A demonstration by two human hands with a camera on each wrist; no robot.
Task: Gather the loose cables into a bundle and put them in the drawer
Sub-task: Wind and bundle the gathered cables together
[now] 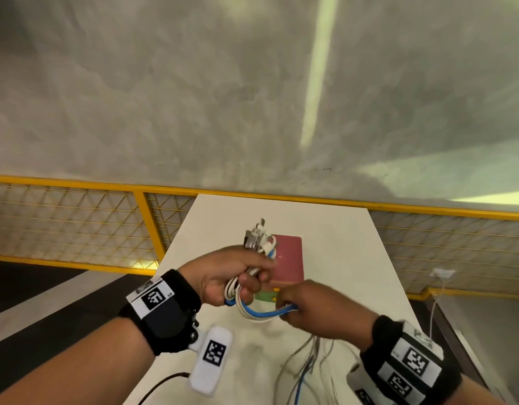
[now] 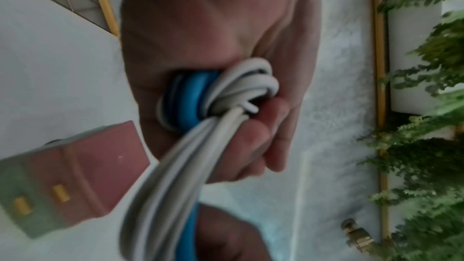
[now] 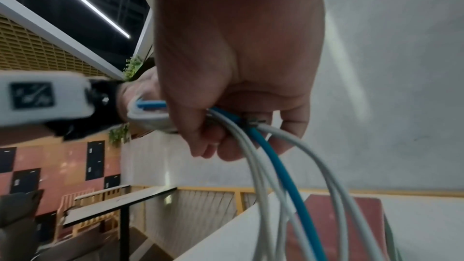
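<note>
My left hand [image 1: 240, 276] grips a coiled bundle of white and blue cables [image 1: 252, 311] above the white table [image 1: 340, 258]; plug ends [image 1: 258, 235] stick up out of the fist. In the left wrist view the fingers curl round the coil [image 2: 226, 90]. My right hand [image 1: 310, 308] grips the same cables [image 3: 271, 166] a little to the right, and their loose lengths [image 1: 308, 363] hang from it toward me. Behind both hands stands a small drawer box [image 1: 287, 258] with a pink top and green front [image 2: 75, 172].
The table is narrow, with a yellow-framed mesh railing [image 1: 77, 223] past its far and side edges. A white cable [image 1: 436, 302] runs from a wall socket on the right. A thin black lead [image 1: 161, 384] lies near the table's front left.
</note>
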